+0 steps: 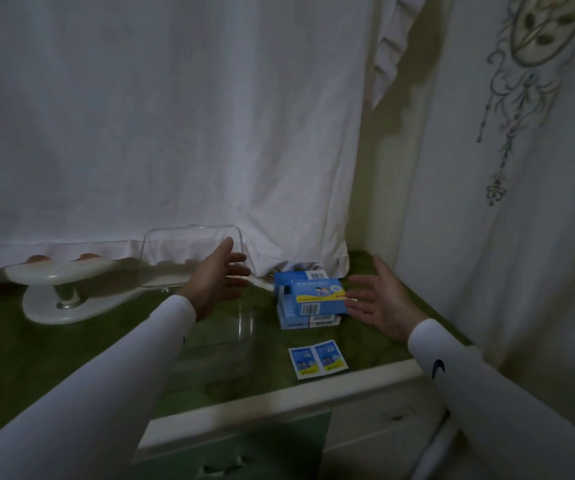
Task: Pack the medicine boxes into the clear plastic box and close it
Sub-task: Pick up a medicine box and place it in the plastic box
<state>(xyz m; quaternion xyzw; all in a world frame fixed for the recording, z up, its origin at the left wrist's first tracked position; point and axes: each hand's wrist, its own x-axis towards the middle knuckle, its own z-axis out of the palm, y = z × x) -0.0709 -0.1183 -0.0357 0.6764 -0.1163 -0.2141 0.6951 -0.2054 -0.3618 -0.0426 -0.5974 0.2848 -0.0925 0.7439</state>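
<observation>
A stack of blue and white medicine boxes (308, 297) stands on the green tabletop (106, 355) at centre right. The clear plastic box (220, 344) sits just left of the stack, its lid (192, 249) standing up against the white cloth behind. My left hand (222, 277) hovers over the clear box with fingers spread, palm facing right, holding nothing. My right hand (379, 301) is open on the right side of the stack, fingertips close to the top box; whether they touch is unclear. Two blue sachets (317, 362) lie flat in front of the stack.
A white two-tier stand (67, 285) occupies the back left of the table. White cloth (175, 133) hangs behind, and an embroidered curtain (521, 168) hangs at the right. The table's pale front edge (279, 403) runs below the sachets, with drawers underneath.
</observation>
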